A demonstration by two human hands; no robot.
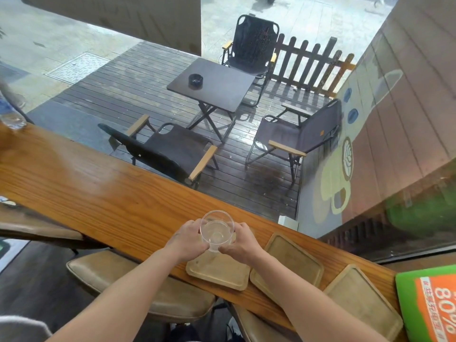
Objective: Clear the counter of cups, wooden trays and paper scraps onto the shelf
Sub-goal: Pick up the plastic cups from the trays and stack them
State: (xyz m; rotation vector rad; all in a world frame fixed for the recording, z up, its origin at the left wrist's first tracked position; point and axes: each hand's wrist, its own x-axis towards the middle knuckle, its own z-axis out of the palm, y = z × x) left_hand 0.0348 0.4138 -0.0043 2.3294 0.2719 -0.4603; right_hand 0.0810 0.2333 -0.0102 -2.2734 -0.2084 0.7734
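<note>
1. Your left hand (188,236) and right hand (239,240) both clasp one clear cup (217,229), held just above the nearest wooden tray (219,271) on the tabletop (98,191).
2. Squeeze too hard and the thin cup may buckle or slip.
3. Count: one cup, three trays, the others at (287,261) and (364,298); no paper scraps visible, and no shelf.
</note>
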